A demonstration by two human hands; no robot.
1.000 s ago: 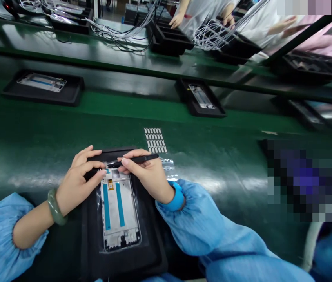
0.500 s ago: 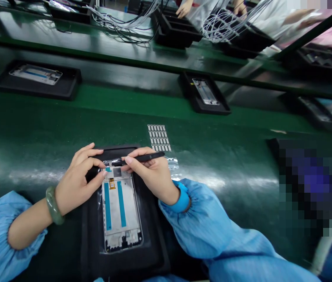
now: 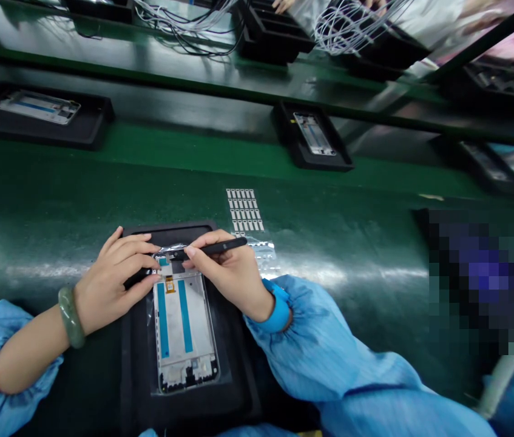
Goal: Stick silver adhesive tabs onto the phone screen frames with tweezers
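Observation:
A smartphone display frame (image 3: 184,331) with a silver rim, white back and blue strips lies in a clear plastic sleeve on a black tray (image 3: 170,229). My left hand (image 3: 113,270), wearing a green bangle (image 3: 71,317), has its fingers on the frame's top left corner. My right hand (image 3: 224,270) grips slim black tweezers (image 3: 213,249), their tips at the frame's top edge near a small orange part (image 3: 170,284). Fingers hide part of that edge.
A sheet of small silver labels (image 3: 244,209) lies on the green conveyor belt (image 3: 329,182) beyond the tray. Other trays with frames (image 3: 311,136) sit farther along. White cables (image 3: 348,30) and a co-worker's hand (image 3: 281,5) show on the far bench.
The whole view has drifted slightly upward as my head moved. My left hand sits a little farther left, its fingers flatter over the corner. The tweezers stay at the frame's top edge.

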